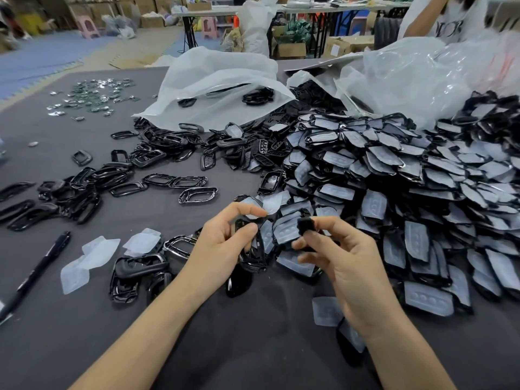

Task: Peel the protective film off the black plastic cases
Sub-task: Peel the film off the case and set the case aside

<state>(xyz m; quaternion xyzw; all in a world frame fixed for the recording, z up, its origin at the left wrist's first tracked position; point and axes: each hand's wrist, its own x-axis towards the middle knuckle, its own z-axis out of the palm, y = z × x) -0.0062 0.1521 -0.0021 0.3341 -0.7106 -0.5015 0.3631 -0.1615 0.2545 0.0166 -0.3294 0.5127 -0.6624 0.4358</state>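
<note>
Head view: my left fingers [247, 229] grip a black case [253, 261] just beside the unpeeled pile [394, 178], right fingers [323, 220] pinch a small black piece [305, 226]; a slipping grip could drop the case back among them

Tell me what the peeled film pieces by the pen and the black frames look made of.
Film pieces: thin, soft plastic, seemingly; translucent, milky white, slightly crumpled. Black frames: hard plastic, probably; glossy, with sharp highlights along the edges.
</note>
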